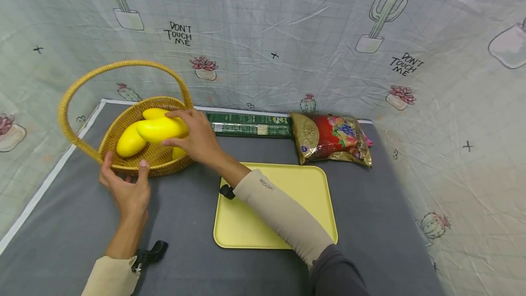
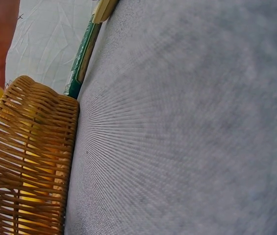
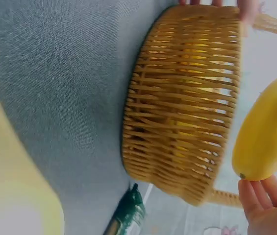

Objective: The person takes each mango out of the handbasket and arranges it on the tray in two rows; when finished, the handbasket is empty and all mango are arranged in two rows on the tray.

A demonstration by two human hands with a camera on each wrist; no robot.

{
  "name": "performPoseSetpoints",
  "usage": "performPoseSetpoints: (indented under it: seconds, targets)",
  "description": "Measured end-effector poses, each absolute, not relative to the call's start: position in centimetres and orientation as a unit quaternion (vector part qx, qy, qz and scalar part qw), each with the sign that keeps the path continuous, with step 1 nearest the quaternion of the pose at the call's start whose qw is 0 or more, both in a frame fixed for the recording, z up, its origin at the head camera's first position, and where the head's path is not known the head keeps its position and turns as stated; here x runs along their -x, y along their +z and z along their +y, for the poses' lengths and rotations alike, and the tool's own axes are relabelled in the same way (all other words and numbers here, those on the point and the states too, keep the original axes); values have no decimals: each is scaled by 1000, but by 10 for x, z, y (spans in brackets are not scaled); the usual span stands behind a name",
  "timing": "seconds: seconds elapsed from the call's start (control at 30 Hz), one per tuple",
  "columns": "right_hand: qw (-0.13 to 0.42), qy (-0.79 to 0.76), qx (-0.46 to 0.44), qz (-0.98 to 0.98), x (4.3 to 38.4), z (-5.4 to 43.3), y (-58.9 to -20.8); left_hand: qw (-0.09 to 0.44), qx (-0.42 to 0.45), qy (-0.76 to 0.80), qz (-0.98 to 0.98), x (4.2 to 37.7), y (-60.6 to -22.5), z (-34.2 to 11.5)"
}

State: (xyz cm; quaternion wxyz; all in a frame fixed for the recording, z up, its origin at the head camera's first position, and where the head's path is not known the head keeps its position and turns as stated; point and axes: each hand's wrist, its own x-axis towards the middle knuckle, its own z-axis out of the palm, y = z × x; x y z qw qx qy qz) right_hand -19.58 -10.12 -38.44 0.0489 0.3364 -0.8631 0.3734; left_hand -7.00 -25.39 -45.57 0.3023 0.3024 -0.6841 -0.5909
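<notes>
A yellow mango (image 1: 161,130) is held in my right hand (image 1: 200,137), thumb on one side and fingers on the other, above the wicker basket (image 1: 164,168). In the right wrist view the held mango (image 3: 262,132) shows a small dark tip and hangs outside the rim's line. Several more mangoes lie inside the basket, one at the left (image 1: 129,141), others partly covered by the held one and my right hand. With its thumb and fingers, my left hand (image 1: 128,190) grips the basket's near left rim. The left wrist view shows the woven side (image 2: 35,152) close up.
Right of the basket lies a yellow tray (image 1: 246,227), under my right forearm. Behind it are a long green package (image 1: 250,124) and a red and gold bag (image 1: 333,138). The basket's tall handle (image 1: 135,63) arches over it. A printed cloth (image 1: 263,26) hangs behind the grey table.
</notes>
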Motion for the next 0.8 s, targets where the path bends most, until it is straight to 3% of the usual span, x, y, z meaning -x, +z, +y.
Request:
performPoseSetpoints:
  seconds: [0.27, 0.8]
  targets:
    - [75, 404, -338, -847, 187, -70, -377, 305, -301, -589, -685, 70, -459, -256]
    - [-1, 397, -301, -867, 173, 3, -383, 297, -303, -592, -686, 69, -457, -256]
